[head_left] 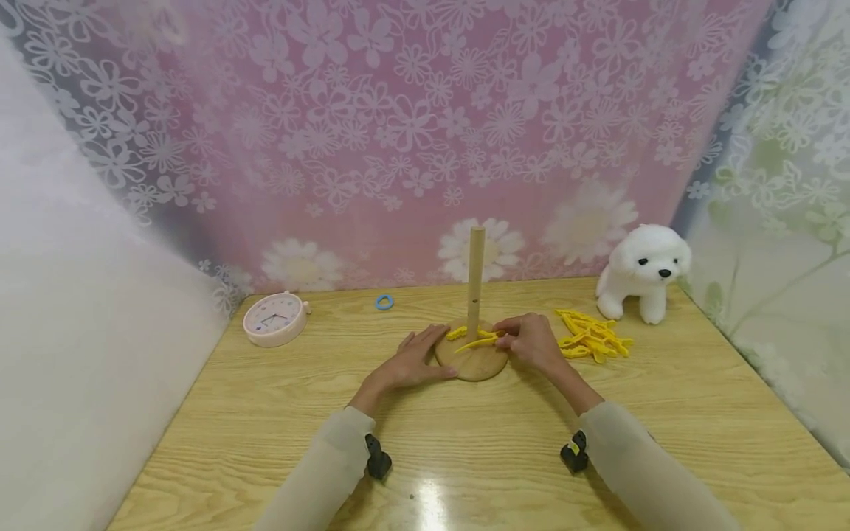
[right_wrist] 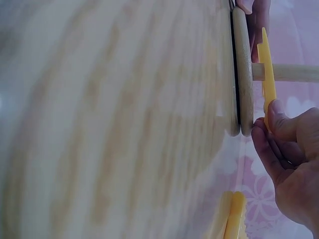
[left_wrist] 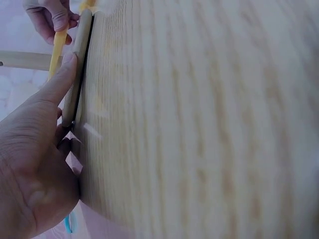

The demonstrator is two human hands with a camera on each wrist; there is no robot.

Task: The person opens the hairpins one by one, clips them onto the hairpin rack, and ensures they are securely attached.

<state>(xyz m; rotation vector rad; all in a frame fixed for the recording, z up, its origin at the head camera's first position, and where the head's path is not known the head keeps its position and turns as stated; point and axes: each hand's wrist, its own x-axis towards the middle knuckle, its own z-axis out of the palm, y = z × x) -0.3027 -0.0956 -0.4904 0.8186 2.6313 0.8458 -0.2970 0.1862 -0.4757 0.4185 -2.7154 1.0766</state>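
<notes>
Steadily, a yellow strip (head_left: 476, 344) is pinched between the thumb and fingers of the right hand (head_left: 533, 343), and its free end is pointed toward the left hand (head_left: 413, 360). By the left hand nothing is gripped: its fingers are spread out along the edge of a round wooden base (head_left: 479, 366), and its thumb is laid against the near part of the rim. The base is thus framed between the two hands, flat on the table (head_left: 465, 442), with an upright wooden post (head_left: 476, 276) at its middle. The pinched strip is held across the near side of the post, just above the base; whether the post is touched by it cannot be told. Another yellow piece (head_left: 456, 334) is seen on the base, just beyond the fingers of the left hand and partly hidden by the post.

Just to the right of the right hand, a loose pile of yellow pieces (head_left: 594, 339) is spread, and beyond it a white toy dog (head_left: 645, 269) is stood. Beyond the left hand a small blue ring (head_left: 378, 303) is placed, and farther to its left a pink clock (head_left: 274, 321) is laid face up.
</notes>
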